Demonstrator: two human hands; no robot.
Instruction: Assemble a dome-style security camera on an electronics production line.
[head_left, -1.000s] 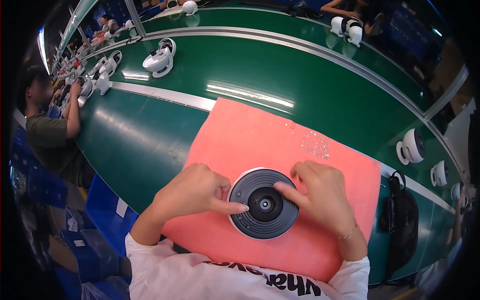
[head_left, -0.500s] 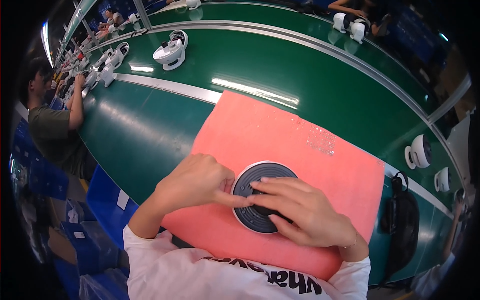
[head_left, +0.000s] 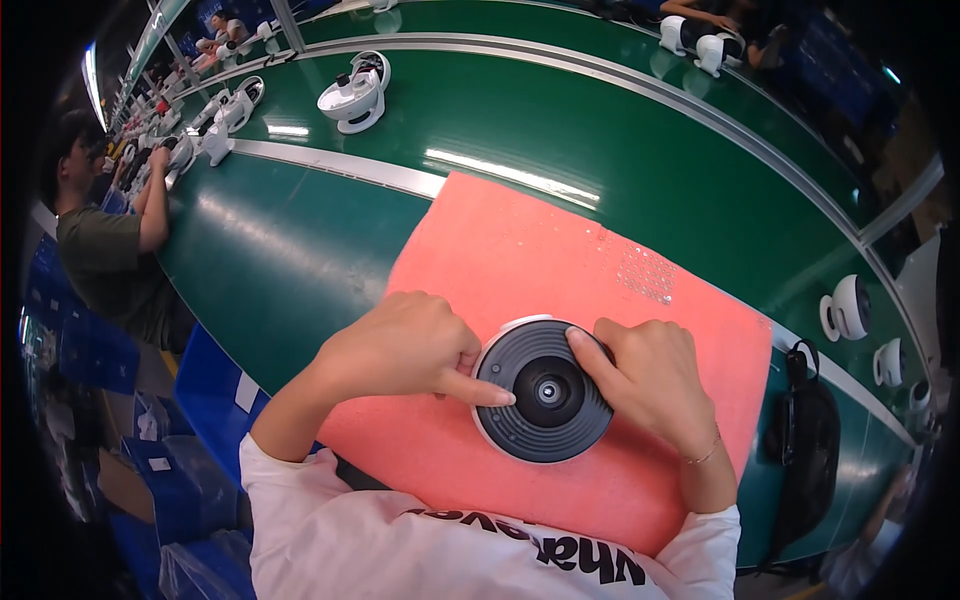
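A round camera-like unit (head_left: 540,435) has a dark grey ringed face, a black centre with a small lens (head_left: 547,392), and a white rim showing at its left and top. Both hands hold it over a pink foam mat (head_left: 500,255). My left hand (head_left: 405,345) grips its left edge, thumb lying on the face beside the black centre and fingers curled at the rim. On the upper right edge, my right hand (head_left: 655,375) presses its thumb onto the face; its other fingers are bent and partly hidden behind the unit.
Small shiny bits (head_left: 645,272) lie on the mat's far part. Beyond runs a green conveyor (head_left: 480,110) carrying white units (head_left: 355,95). A black pouch (head_left: 808,440) is at the right, a blue bin (head_left: 215,400) at the left. A co-worker (head_left: 110,235) sits at the far left.
My right hand has moved off the middle of the face to its upper right edge, uncovering the lens. The unit has shifted slightly right. White units on the conveyor have moved to the right.
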